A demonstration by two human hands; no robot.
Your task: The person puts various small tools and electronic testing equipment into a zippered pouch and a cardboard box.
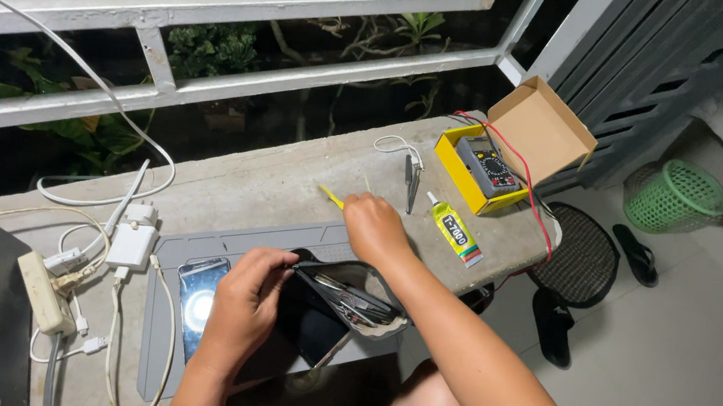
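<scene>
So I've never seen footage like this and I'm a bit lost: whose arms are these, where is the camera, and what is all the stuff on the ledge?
The camera sits on a person's head and looks down at their own two bare arms. They sit at a concrete ledge by a white railing. The left hand holds a dark tool pouch open over a grey work mat. The right hand reaches past it, next to a small yellow tool. On the mat lies a phone with a bright glare. Further off are a glue tube, tweezers and a multimeter in a yellow box. At left sit a power strip and white chargers.
</scene>
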